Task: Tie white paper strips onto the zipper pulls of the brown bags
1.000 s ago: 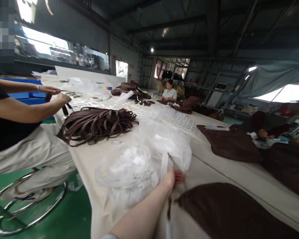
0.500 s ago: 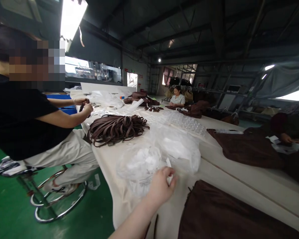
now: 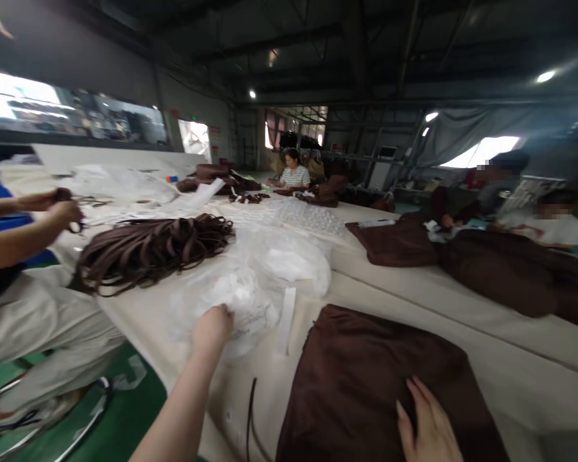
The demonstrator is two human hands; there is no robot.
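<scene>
Over brown fabric (image 3: 356, 372), newly visible right fingers (image 3: 426, 403)

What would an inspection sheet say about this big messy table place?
Surface: pale table with a long seam.
Job's things: brown piece, spread out; crumpled clear plastic.
Clutter: heap of brown straps, bubble wrap, white strip.
Hands: left hand at the clear plastic, grip unclear; right hand open on the brown piece.
Cables: nothing seen; just a thin dark cord.
Surroundings: green floor; person in striped top across the table.
</scene>
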